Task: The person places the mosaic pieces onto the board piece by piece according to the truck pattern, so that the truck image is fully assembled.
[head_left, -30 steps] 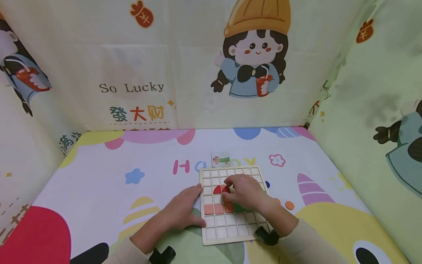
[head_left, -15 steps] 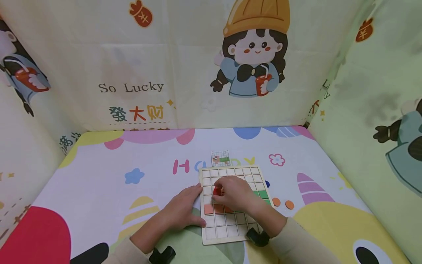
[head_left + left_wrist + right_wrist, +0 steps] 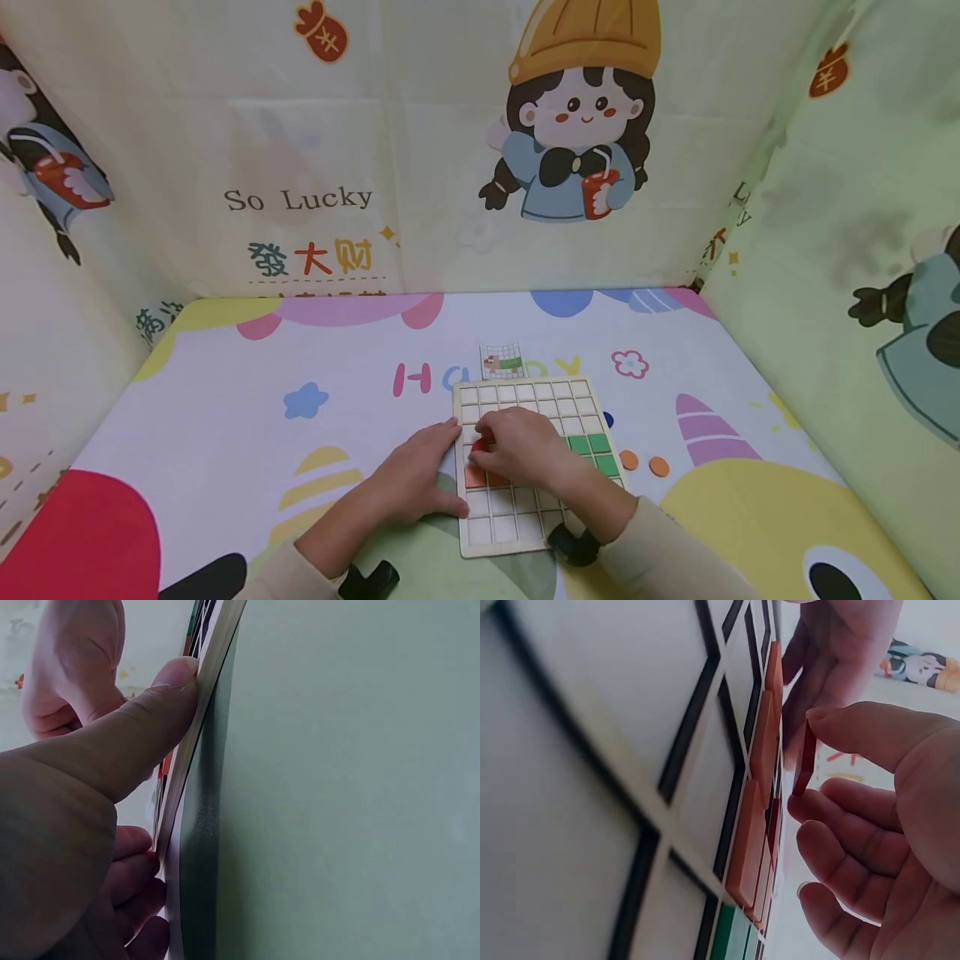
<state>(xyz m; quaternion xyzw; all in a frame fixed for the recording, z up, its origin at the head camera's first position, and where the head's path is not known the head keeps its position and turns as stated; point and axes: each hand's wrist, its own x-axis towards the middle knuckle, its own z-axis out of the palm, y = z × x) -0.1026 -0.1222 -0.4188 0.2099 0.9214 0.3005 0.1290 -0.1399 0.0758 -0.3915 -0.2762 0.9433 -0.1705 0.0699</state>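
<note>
The wooden grid board (image 3: 502,546) lies on the table with square cells. My left hand (image 3: 412,471) rests along its left side, thumb and fingertips touching the edge; the left wrist view shows the thumb (image 3: 142,724) pressed against the board's rim. Over the left part of the grid, my right hand (image 3: 525,450) pinches a thin red tile (image 3: 805,761) between thumb and index finger, its other fingers loosely bent. Salmon tiles (image 3: 475,477) sit in a row of cells below that hand. Green tiles (image 3: 588,444) fill cells at the right. The right hand hides some cells.
A small picture card (image 3: 502,362) with a gridded animal lies behind the board. Two orange discs (image 3: 658,466) are to its right, and a blue piece (image 3: 608,419) shows by the right edge. Printed cloth walls (image 3: 427,150) stand behind and at both sides.
My right hand has moved left and slightly nearer across the grid with the red tile, uncovering more green tiles. The left hand has stayed at the board's edge.
</note>
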